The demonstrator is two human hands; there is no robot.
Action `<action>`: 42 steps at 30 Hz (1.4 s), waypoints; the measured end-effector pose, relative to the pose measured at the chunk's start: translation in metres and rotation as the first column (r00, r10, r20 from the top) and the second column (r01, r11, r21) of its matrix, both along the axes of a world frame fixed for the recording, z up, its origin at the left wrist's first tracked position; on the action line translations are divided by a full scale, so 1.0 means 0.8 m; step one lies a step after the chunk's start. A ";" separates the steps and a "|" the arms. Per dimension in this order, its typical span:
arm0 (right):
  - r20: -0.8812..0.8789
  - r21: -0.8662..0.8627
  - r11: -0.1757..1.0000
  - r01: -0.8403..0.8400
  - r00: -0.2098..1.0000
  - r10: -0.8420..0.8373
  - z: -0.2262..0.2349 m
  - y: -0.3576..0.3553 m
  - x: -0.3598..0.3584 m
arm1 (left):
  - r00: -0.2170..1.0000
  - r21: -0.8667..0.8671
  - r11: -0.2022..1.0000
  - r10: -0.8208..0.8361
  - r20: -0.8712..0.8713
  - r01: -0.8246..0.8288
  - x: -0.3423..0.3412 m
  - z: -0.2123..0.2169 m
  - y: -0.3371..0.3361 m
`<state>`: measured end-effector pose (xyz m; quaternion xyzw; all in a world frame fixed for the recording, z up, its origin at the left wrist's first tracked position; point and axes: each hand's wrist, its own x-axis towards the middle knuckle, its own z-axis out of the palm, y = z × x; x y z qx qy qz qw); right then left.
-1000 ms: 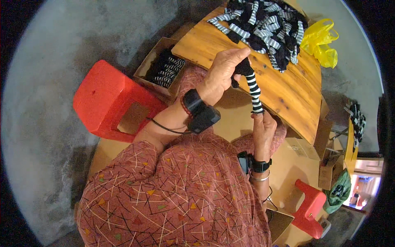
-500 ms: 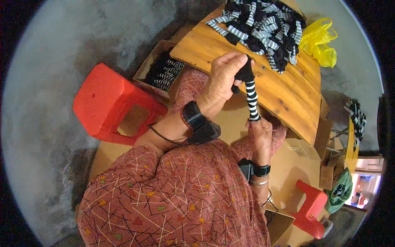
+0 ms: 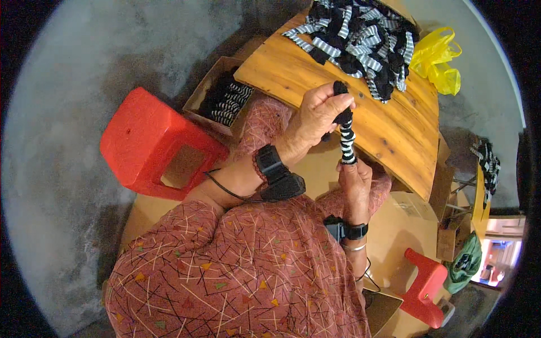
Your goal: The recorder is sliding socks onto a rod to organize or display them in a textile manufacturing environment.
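Observation:
Between my two hands stretches a narrow black-and-white striped sock [image 3: 347,142], its black end at the top. My left hand [image 3: 315,117] is closed, pinching the black part between thumb and fingers just off the near edge of the wooden table. Below it, my right hand [image 3: 355,181] grips the other end of the striped section, with fingers closed; that end is hidden in the hand. The striped part looks slightly crinkled. A heap of black and grey-white striped knit pieces [image 3: 360,42] lies on the far part of the wooden table [image 3: 389,138].
A yellow plastic bag [image 3: 437,59] hangs by the table's right edge. On the left stand a red stool [image 3: 138,141] and a cardboard box [image 3: 197,96] with striped knit pieces. Another red stool [image 3: 425,287] and a green bag [image 3: 466,262] are at lower right.
My left hand has come down a little toward my right hand, shortening the gap. The striped section has gone from taut to crinkled. My right hand has barely moved.

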<state>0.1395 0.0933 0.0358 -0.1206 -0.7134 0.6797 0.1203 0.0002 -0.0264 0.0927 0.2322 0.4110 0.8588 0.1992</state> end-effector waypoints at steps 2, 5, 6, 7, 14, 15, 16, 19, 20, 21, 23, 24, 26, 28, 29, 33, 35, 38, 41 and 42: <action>0.033 -0.117 0.992 -0.040 0.998 0.044 0.004 -0.004 -0.003 | 0.999 -0.029 0.999 0.022 -0.026 -0.023 0.006 0.005 -0.002; -0.025 -0.580 0.789 -0.201 0.973 0.229 0.008 -0.028 -0.008 | 0.985 -0.152 0.980 0.104 -0.138 -0.125 0.009 0.010 -0.004; -0.027 -0.581 0.788 -0.202 0.973 0.230 0.007 -0.034 -0.010 | 0.976 -0.145 0.979 0.116 -0.185 -0.144 0.007 0.011 -0.006; -0.067 -0.681 0.680 -0.271 0.948 0.311 0.006 -0.038 -0.012 | 0.964 -0.137 0.977 0.127 -0.232 -0.162 0.005 0.013 -0.007; 0.025 -0.558 0.806 -0.198 0.967 0.255 0.014 -0.040 -0.011 | 0.969 0.014 0.970 0.242 0.041 -0.243 0.012 0.045 -0.030; 0.046 -0.477 0.859 -0.187 0.970 0.237 0.014 -0.036 -0.009 | 0.963 0.041 0.963 0.263 0.061 -0.265 0.007 0.043 -0.029; 0.065 -0.391 0.904 -0.174 0.974 0.216 0.014 -0.035 -0.008 | 0.962 0.043 0.962 0.267 0.060 -0.270 0.004 0.043 -0.030; 0.070 -0.341 0.931 -0.132 0.984 0.165 0.014 -0.034 -0.008 | 0.950 0.031 0.954 0.294 0.102 -0.298 0.005 0.045 -0.029; 0.064 -0.298 0.949 -0.102 0.990 0.126 0.014 -0.034 -0.008 | 0.950 0.031 0.954 0.294 0.102 -0.298 0.010 0.047 -0.029; 0.063 -0.297 0.950 -0.099 0.990 0.123 0.013 -0.034 -0.008 | 0.949 0.014 0.955 0.294 0.115 -0.297 0.015 0.050 -0.027; 0.018 -0.437 0.890 -0.127 0.989 0.150 0.009 -0.035 -0.010 | 0.954 0.009 0.963 0.265 0.137 -0.269 0.021 0.049 -0.025; 0.018 -0.436 0.891 -0.128 0.989 0.150 0.009 -0.038 -0.011 | 0.955 0.011 0.963 0.265 0.137 -0.269 0.022 0.047 -0.024; 0.022 -0.442 0.888 -0.124 0.989 0.149 0.009 -0.042 -0.011 | 0.957 -0.029 0.961 0.276 0.092 -0.275 0.024 0.042 -0.019; 0.025 -0.425 0.896 -0.133 0.987 0.158 0.008 -0.040 -0.013 | 0.960 0.001 0.965 0.262 0.102 -0.264 0.020 0.038 -0.017; 0.024 -0.422 0.896 -0.137 0.986 0.162 0.010 -0.041 -0.014 | 0.963 -0.024 0.966 0.260 0.067 -0.259 0.020 0.036 -0.016; 0.036 -0.311 0.940 -0.141 0.987 0.160 0.014 -0.038 -0.017 | 0.949 -0.050 0.950 0.303 -0.089 -0.308 0.017 0.023 -0.016; -0.015 -0.112 0.990 -0.085 0.996 0.084 0.016 -0.036 -0.021 | 0.947 -0.035 0.948 0.315 -0.056 -0.317 0.019 0.028 -0.019; -0.039 0.177 0.984 0.034 0.999 -0.027 0.022 -0.026 -0.020 | 0.952 0.018 0.953 0.301 0.057 -0.302 0.025 0.036 -0.026; -0.035 0.130 0.990 -0.063 0.997 0.068 0.029 -0.023 -0.018 | 0.943 0.056 0.948 0.302 0.141 -0.312 0.025 0.054 -0.037; -0.033 0.131 0.989 -0.065 0.997 0.070 0.029 -0.023 -0.017 | 0.928 0.046 0.935 0.341 0.147 -0.351 0.025 0.057 -0.040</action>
